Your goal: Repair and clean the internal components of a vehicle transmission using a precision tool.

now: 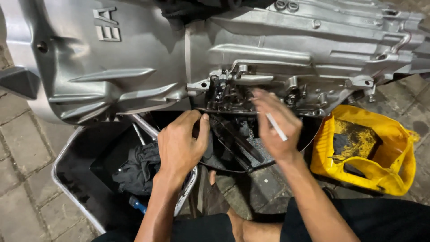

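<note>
A large silver gearbox housing (134, 54) lies on its side across the top of the view. Its open underside shows a dark, oily valve body (233, 96) with small levers and bolts. My left hand (181, 145) reaches in below that opening, its thumb and fingers curled against the lower edge of the dark part. My right hand (275, 127) is raised beside it, fingers on the valve body, with a thin white stick (276, 127) held between the fingers. What the left fingers grip is hidden.
A metal tray (71, 188) under the housing holds dark oil, a black rag (139, 168), a blue-handled tool (138, 205) and steel rods. A cut-open yellow plastic container (371, 152) sits at right on paving bricks. My bare foot (219, 201) rests between my knees.
</note>
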